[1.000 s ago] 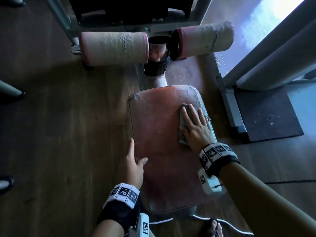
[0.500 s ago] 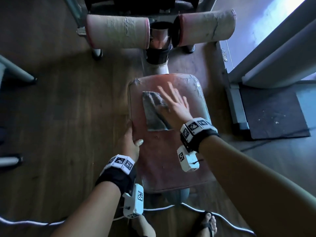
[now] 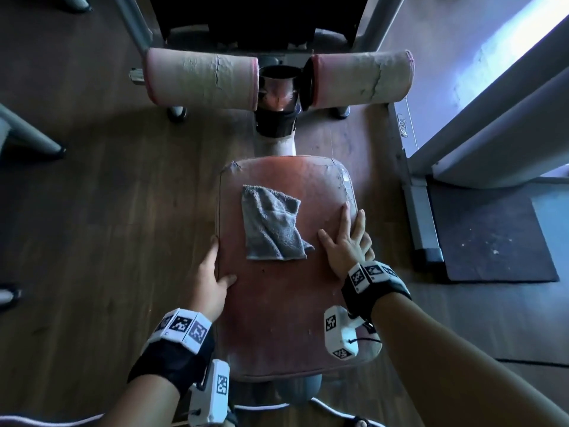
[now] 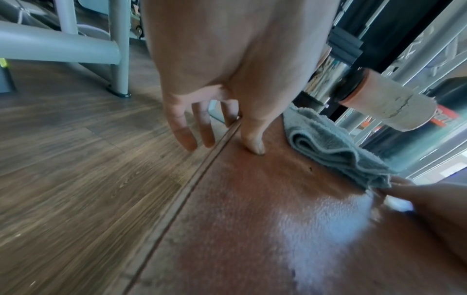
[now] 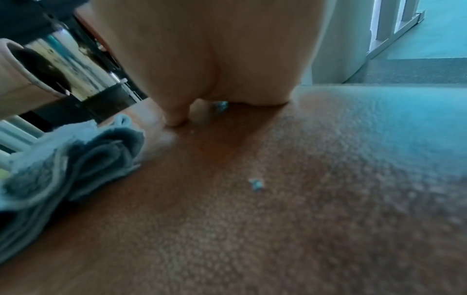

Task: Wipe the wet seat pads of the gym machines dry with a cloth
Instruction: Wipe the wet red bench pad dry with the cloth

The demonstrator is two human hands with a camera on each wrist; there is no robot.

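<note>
- Your left hand (image 3: 212, 280) sits at the left edge of the worn reddish-brown padded seat pad (image 3: 277, 318): the thumb presses down on top of the pad, the other fingers (image 4: 187, 137) hang straight down past its side. The grip is relaxed and holds nothing.
- The crumpled grey terry cloth (image 3: 272, 224) lies loose on the seat pad, right of your left hand and toward the far half, with neither hand on top of it.
- Your right hand (image 3: 346, 241) lies flat on the seat pad near its right edge, just right of the cloth, fingers straight and spread. Its grip is wide and empty.
- Beyond the seat pad's far end, two cracked pale foam rollers (image 3: 203, 80) flank a shiny metal post (image 3: 277, 90).
</note>
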